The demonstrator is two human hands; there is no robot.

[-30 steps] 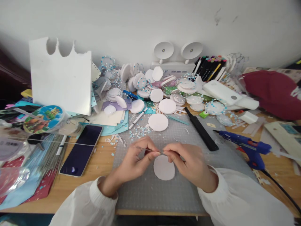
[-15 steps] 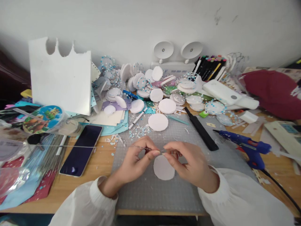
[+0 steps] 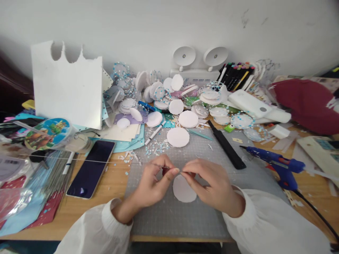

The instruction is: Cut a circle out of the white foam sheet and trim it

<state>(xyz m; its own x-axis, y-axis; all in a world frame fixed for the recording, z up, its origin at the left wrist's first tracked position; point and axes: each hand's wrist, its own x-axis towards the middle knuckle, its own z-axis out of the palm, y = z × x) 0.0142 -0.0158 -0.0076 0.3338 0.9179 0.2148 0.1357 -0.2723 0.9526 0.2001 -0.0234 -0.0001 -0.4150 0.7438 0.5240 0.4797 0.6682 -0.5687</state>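
Note:
A long thin wire point(image 3: 100, 162) runs from the left, over the phone, into my left hand point(image 3: 156, 181), whose thumb and forefinger pinch it. Close beside those fingertips, my right hand point(image 3: 209, 181) is also closed in a pinch on the wire near its end. Both hands hover above the grey cutting mat point(image 3: 164, 218). Below the fingertips lies a white foam disc point(image 3: 184, 190), its upper edge partly covered by my right hand. Farther up the mat rests another white disc point(image 3: 178, 137).
On the right lie a blue glue gun point(image 3: 275, 160) with a cable and a black cutter-like tool point(image 3: 227, 146). A phone point(image 3: 91, 169) and a bundle of wires point(image 3: 57, 176) are at left. White discs point(image 3: 156, 91), some beaded, pile up at the back.
The right fingers have closed tighter around the wire, next to the left fingertips. The wire's far left part has shifted, now slanting slightly.

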